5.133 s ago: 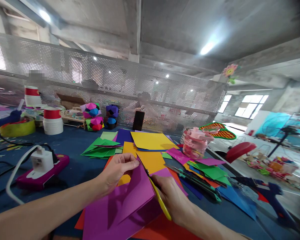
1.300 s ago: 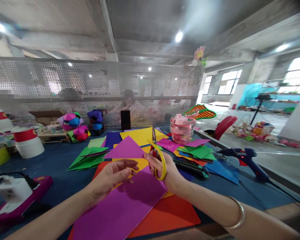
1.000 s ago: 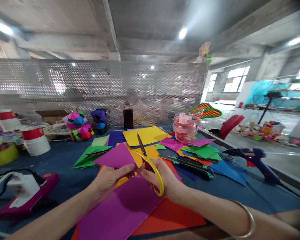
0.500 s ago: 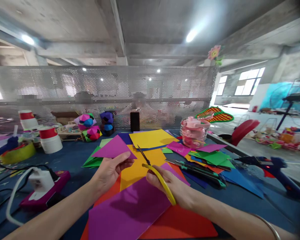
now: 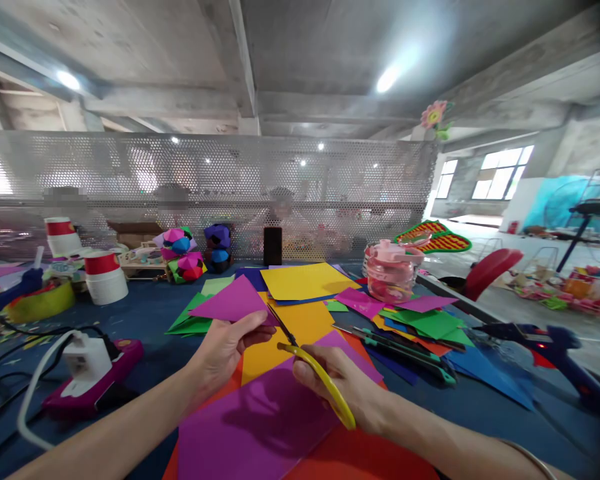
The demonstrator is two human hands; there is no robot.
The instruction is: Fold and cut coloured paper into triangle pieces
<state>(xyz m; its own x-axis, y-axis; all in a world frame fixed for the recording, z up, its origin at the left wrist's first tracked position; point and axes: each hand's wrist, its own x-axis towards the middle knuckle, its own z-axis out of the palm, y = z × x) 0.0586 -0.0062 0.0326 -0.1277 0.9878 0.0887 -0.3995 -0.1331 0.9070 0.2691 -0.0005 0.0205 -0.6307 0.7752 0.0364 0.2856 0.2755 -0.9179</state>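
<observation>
Between the thumb and fingers of my left hand (image 5: 237, 343) is a triangular piece of purple paper (image 5: 233, 298), held up above the table. My right hand (image 5: 337, 377) grips yellow-handled scissors (image 5: 330, 390), whose dark blades point up and left, close to the paper's right corner. Whether the blades touch the paper I cannot tell. Below both hands lies a large purple sheet (image 5: 220, 437) on top of a red sheet (image 5: 365, 460). Orange-yellow paper (image 5: 307, 317) and a bright yellow sheet (image 5: 305, 281) lie beyond.
Cutter knives (image 5: 405, 350) and green paper pieces (image 5: 437, 323) lie at right, near a glue gun (image 5: 540, 343) and a pink clear jar (image 5: 390, 277). At left are a purple power strip (image 5: 95, 380) with cables and paper cups (image 5: 105, 283). A black phone-like slab (image 5: 273, 245) stands behind.
The scissors have come closer to the right corner of the purple paper triangle, their blades appearing more closed. The whole view has shifted slightly.
</observation>
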